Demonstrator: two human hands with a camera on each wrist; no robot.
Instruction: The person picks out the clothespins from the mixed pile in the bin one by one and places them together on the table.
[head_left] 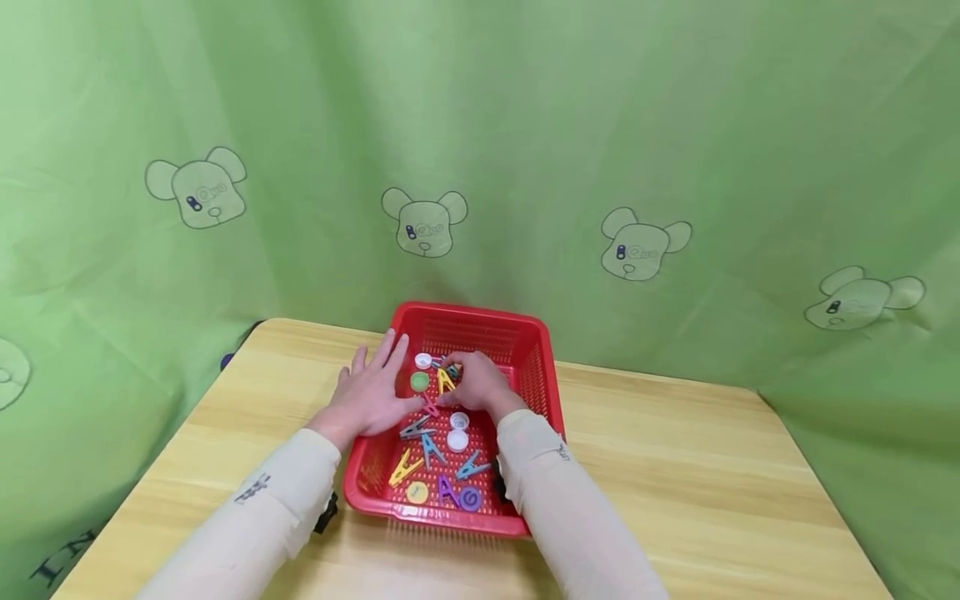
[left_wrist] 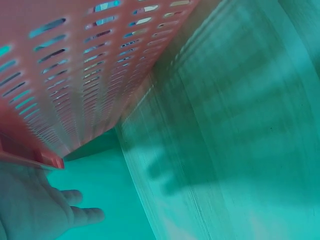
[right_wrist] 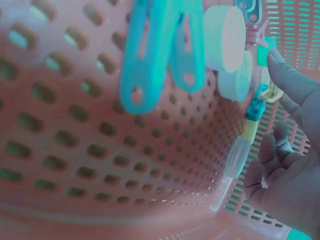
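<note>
A red plastic basket (head_left: 480, 522) stands on the table, with clothespins and bottle caps on its floor. My left hand (head_left: 375, 396) lies over its left rim with spread fingers, the thumb reaching inside beside a pink clothespin (head_left: 431, 406). Inside the basket, my right hand (head_left: 478, 385) has bent fingers and a thumb set apart around a yellow clothespin (head_left: 445, 381); no firm pinch shows. Near it are a green cap (head_left: 419, 382) and a white cap (head_left: 423, 361). In the right wrist view, a blue clothespin (right_wrist: 145, 60) looms close.
Lower in the basket are another yellow clothespin (head_left: 405, 467), a purple clothespin (head_left: 447, 491), a yellow cap (head_left: 417, 492) and a purple cap (head_left: 470, 499). The wooden table (head_left: 675, 467) extends to both sides. A green curtain (head_left: 525, 125) hangs behind it.
</note>
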